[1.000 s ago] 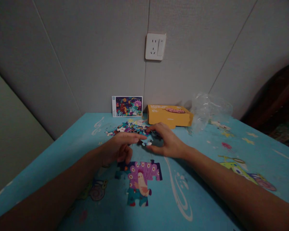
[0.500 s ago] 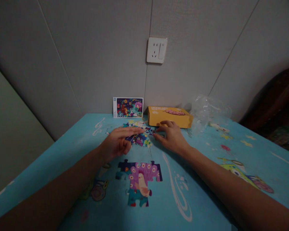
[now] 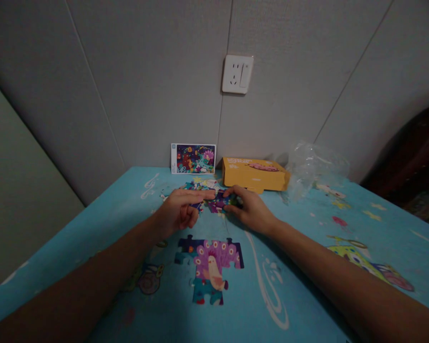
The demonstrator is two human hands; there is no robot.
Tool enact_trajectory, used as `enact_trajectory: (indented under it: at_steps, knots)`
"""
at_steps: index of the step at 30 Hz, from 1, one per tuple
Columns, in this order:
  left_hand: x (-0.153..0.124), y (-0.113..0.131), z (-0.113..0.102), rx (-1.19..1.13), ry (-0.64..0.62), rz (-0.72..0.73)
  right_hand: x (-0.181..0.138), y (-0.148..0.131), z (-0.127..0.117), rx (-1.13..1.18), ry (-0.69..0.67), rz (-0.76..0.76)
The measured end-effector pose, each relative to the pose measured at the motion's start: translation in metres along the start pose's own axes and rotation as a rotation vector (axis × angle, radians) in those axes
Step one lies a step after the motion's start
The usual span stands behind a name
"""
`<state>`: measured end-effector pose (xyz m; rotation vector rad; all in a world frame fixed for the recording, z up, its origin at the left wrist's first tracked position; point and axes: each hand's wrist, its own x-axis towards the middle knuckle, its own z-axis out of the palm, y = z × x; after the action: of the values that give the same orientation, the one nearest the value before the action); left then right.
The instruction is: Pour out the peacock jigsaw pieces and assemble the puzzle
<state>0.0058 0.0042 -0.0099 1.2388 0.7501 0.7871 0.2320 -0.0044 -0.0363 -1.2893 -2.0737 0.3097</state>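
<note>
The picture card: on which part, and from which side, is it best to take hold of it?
Probably pinch the card at its top edge near the left corner, from above: it stands upright by the wall, its top edge free, while pieces lie in front and the box sits close on the right.

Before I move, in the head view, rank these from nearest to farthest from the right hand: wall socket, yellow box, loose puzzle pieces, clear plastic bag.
From the right hand:
1. Loose puzzle pieces: at its fingertips, between the hands.
2. Yellow box: just behind it.
3. Clear plastic bag: behind and to its right.
4. Wall socket: high on the wall.
</note>
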Motion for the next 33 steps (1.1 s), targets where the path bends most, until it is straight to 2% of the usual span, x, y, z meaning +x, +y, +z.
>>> enact_trajectory:
  at_steps: [4,8,11,14,16,19,21,24,27,29,31,33]
  knots:
    - [0.002,-0.007,-0.001,0.077,-0.059,-0.027,0.000,0.001,-0.001,0.278,0.148,0.049]
    - [0.002,-0.011,-0.002,0.092,-0.161,-0.104,0.000,0.000,0.003,0.408,0.190,0.064]
    - [0.002,-0.009,-0.002,0.086,-0.116,-0.096,0.001,0.003,0.001,0.339,0.285,0.101]
    - [0.002,-0.006,-0.001,0.070,-0.018,-0.075,0.002,0.012,-0.006,0.113,0.417,0.189]
    - [0.002,-0.004,-0.001,0.057,0.025,-0.045,0.003,0.021,-0.010,-0.043,0.388,0.271]
    - [0.002,-0.003,-0.001,0.049,0.056,0.004,0.004,0.032,-0.012,-0.159,0.263,0.352]
    - [0.002,-0.003,-0.001,0.048,0.073,0.016,0.005,0.035,-0.012,-0.188,0.227,0.358]
    - [0.001,-0.003,0.000,0.027,0.070,0.002,0.005,0.029,-0.011,-0.215,0.248,0.294]
    - [0.001,-0.004,0.001,0.007,0.000,-0.037,0.003,0.011,-0.008,-0.042,0.275,0.131]
    - [0.001,-0.007,0.002,0.023,-0.076,-0.055,0.001,-0.003,-0.004,0.157,0.226,0.033]
    - [0.000,-0.008,0.003,0.069,-0.158,-0.075,0.000,-0.012,0.000,0.259,0.201,-0.001]
    - [0.000,-0.007,0.004,0.140,-0.146,-0.050,0.000,-0.013,0.002,0.277,0.241,0.025]
